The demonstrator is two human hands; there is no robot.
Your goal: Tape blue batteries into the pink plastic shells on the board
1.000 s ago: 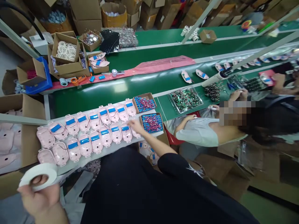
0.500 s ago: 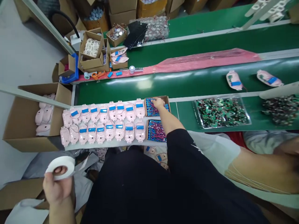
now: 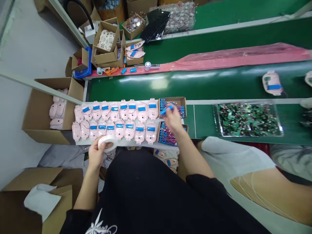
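A blue wired battery (image 3: 166, 110) is pinched in the right hand (image 3: 173, 118), just above a cardboard tray (image 3: 173, 101) of similar batteries. The tray sits at the end of two rows of pink plastic shells (image 3: 129, 129) on a white board (image 3: 136, 145), within easy reach. The left hand (image 3: 96, 154) grips a roll of white tape (image 3: 107, 143) near the board's edge, keeping it close by.

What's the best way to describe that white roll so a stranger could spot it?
Find the long green conveyor belt. In front of it, a white board carries two rows of pink plastic cases. At the board's near edge, the person's left hand grips a white tape roll, the only roll held.
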